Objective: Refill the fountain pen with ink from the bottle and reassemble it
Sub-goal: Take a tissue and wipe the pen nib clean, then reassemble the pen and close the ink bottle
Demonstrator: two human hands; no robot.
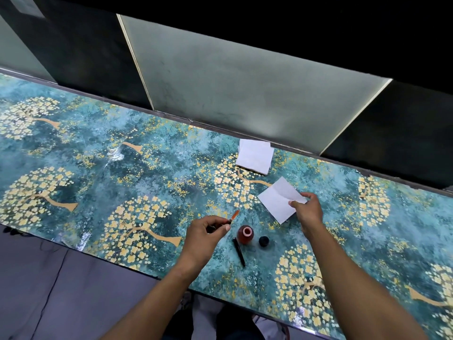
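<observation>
My left hand (208, 230) pinches the pen's front section, whose orange-tinted ink tube (234, 215) sticks out up and to the right. An open ink bottle (245, 234) of red-brown ink stands just right of that hand. Its black cap (264, 241) lies to the bottle's right. The black pen barrel (239, 252) lies on the table below the bottle. My right hand (307, 209) pinches the near corner of a white tissue (279, 200), which is held over the table.
A small stack of white tissues (254, 156) lies near the table's far edge. The table (122, 182) has a glossy teal cover with gold trees. A frosted glass partition stands behind it. The grey floor shows at bottom left.
</observation>
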